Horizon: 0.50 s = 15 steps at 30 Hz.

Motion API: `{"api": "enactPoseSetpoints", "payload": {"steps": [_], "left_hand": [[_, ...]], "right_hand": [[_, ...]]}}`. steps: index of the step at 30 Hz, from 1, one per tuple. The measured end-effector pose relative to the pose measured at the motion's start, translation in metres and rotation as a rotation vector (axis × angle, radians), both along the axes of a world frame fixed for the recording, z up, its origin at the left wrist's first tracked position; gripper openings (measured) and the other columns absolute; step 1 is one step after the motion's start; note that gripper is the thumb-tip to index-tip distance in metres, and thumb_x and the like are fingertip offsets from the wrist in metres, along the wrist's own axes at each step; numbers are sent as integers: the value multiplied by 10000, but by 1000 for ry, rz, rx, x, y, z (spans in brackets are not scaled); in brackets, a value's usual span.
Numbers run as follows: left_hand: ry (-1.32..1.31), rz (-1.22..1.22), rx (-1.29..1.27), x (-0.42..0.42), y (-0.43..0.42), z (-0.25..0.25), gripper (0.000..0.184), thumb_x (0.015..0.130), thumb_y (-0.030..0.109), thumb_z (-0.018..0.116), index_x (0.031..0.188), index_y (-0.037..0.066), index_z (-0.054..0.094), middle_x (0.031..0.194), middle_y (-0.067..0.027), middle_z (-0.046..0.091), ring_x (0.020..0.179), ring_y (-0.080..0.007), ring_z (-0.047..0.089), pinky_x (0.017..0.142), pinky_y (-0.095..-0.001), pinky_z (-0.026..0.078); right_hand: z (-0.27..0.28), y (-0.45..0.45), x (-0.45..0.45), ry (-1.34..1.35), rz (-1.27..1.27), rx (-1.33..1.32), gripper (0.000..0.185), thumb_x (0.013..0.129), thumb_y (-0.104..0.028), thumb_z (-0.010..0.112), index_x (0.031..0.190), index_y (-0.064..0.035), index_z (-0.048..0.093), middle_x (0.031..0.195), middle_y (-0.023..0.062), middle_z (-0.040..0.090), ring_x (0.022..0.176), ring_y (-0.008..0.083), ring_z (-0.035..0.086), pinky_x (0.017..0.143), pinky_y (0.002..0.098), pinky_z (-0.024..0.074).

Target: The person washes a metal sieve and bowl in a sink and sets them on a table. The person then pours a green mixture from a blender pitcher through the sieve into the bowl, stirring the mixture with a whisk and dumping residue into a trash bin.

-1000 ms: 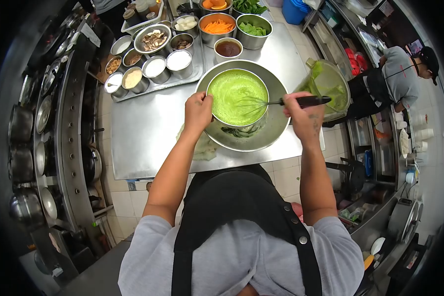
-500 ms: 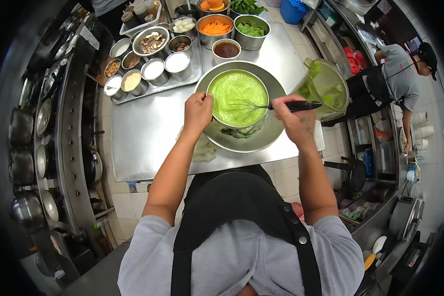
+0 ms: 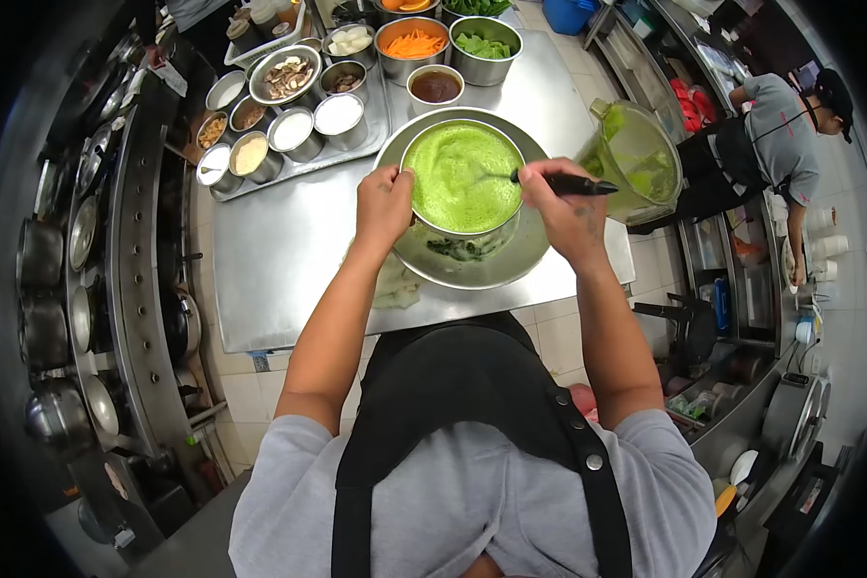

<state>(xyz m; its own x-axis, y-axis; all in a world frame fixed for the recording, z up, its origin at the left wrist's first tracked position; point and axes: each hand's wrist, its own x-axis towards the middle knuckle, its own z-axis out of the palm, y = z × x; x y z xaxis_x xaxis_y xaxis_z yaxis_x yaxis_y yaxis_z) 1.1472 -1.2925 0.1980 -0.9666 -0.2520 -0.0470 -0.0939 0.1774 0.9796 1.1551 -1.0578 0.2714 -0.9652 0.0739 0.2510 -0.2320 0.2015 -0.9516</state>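
A steel container [image 3: 500, 229] full of frothy bright green liquid [image 3: 453, 193] sits inside a wide metal bowl [image 3: 522, 258]. My left hand [image 3: 385, 206] is closed on the container's left rim, thumb on top. In my right hand [image 3: 570, 210] is a whisk [image 3: 583, 185], gripped by its black handle. Its wires dip into the liquid near the middle, partly hidden below the surface. Dark wet residue lies in the bowl in front of the container. A damp pale cloth [image 3: 396, 287] lies under the bowl's front left side.
A tray [image 3: 376, 130] of steel tubs with powders and sliced ingredients stands at the back left. Behind the bowl are a tub of brown sauce [image 3: 435, 88] and shredded carrot [image 3: 411, 44]. A green-smeared blender jar [image 3: 638, 159] stands right; a co-worker [image 3: 775, 135] is beyond.
The whisk has shifted slightly left and toward me in my right hand, and swirl marks show in the liquid. My left hand keeps its hold on the rim. The view has shifted slightly.
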Motion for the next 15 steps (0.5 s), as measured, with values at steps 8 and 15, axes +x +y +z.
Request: {"api": "enactPoseSetpoints", "payload": {"steps": [8,15], "left_hand": [[-52,-5,44,1,-1,15,305,914,205,529,758,-44,610,557,-52,538,436,-131,518,439,-307,411],[-43,10,15,2,-1,18,293,900,202,541,783,-56,617,579,-80,553,479,-146,528,480,-325,413]], "right_hand": [[-8,4,-4,64,-4,35,176,843,-170,705,824,4,693,686,24,650,592,104,607,549,240,490],[1,5,1,19,-69,21,161,843,-143,687,792,10,674,679,36,635,590,86,577,547,226,455]]}}
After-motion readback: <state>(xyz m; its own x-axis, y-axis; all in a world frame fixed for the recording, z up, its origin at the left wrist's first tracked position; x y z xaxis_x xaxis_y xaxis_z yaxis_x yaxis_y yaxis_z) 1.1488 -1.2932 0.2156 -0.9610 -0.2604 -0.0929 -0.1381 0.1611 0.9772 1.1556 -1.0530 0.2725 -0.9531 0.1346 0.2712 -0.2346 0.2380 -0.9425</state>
